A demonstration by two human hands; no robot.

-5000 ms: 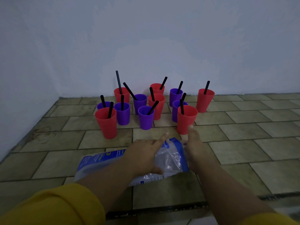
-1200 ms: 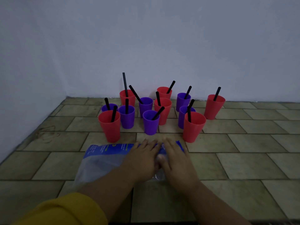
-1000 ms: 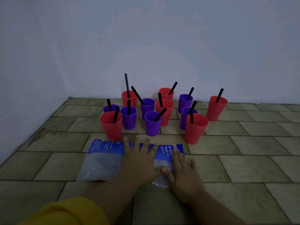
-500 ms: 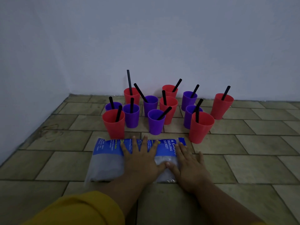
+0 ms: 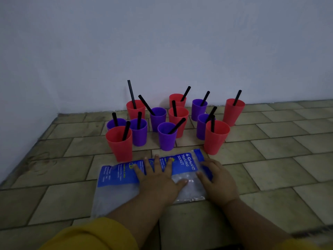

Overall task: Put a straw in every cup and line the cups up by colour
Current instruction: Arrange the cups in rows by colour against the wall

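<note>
Now your left hand (image 5: pixel 158 179) and right hand (image 5: pixel 219 180) press flat on the plastic bag (image 5: pixel 115 175) — grip wide, clasping nothing. Just beyond, on the tiled floor (image 5: pixel 270 150), red cups (image 5: pixel 119 147) and purple cups (image 5: pixel 166 139) stand mixed — each holding a black straw (image 5: pixel 132 92).

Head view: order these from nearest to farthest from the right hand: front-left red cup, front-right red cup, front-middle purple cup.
1. Front-right red cup: just ahead of the right hand.
2. Front-middle purple cup: ahead and to the left.
3. Front-left red cup: far left, past the left hand.
</note>
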